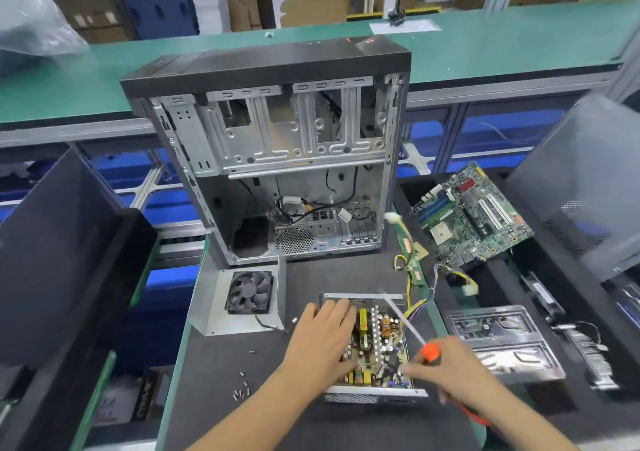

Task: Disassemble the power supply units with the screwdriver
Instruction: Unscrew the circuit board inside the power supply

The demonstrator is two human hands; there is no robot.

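Screwdriver (414, 329) gripped by right hand (450, 367) | left hand (322, 332) flat on boxy metal power supply (377, 346)

Orange-handled screwdriver (430, 352); green motherboard (472, 215); black fan (248, 292); silver case (277, 131)

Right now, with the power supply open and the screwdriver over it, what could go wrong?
The left hand rests flat on the bare circuit board of the power supply; its parts may hurt the fingers. The screwdriver in the right hand is blurred, so it may slip. The loose screws lie near the table edge and could roll off.
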